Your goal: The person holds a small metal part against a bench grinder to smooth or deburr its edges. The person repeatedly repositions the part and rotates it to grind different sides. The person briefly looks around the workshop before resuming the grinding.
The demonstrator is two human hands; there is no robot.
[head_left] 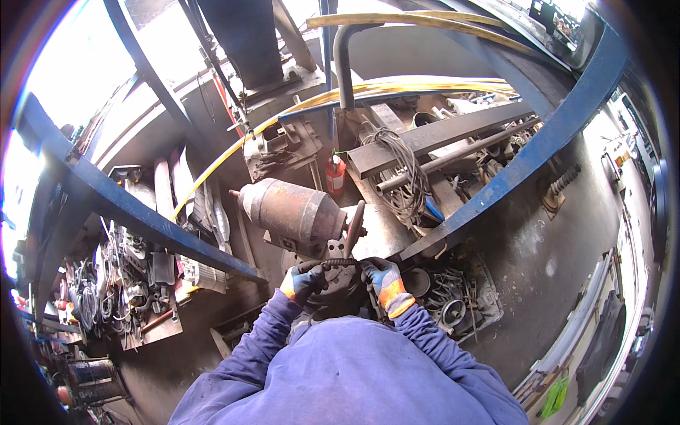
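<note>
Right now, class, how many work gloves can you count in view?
2. One glove is on the left hand, at the left end of a dark ribbed piece; the other glove is on the right hand, at its right end. Others may be hidden.

Blue steel beams (519, 166) slant above a grey concrete floor (524, 248); a low grey wall (407, 60) stands beyond, glaring light flooding the upper left.

I see a short, dark, ribbed rod (340, 261), slim and straight, spanning roughly level between left grip (308, 279) and right grip (380, 275).
</note>
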